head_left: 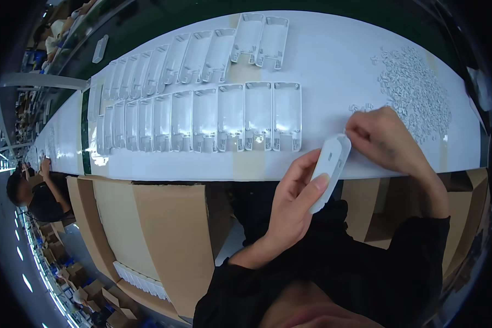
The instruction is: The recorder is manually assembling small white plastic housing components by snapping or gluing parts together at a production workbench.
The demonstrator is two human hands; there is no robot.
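Note:
A white plastic housing, long with rounded ends, sits tilted in my left hand; the thumb presses on its face and the fingers wrap behind it. My right hand is by the upper end of the housing, thumb and forefinger pinched together. Whatever is between those fingertips is too small or hidden to make out. Beyond my right hand lies a spread heap of small clear or whitish parts, with a few strays nearer my fingers.
Two rows of open white plastic shells line the white table. Below its front edge stand an open cardboard box on the left, with white pieces inside, and another carton on the right. A person works at the far left.

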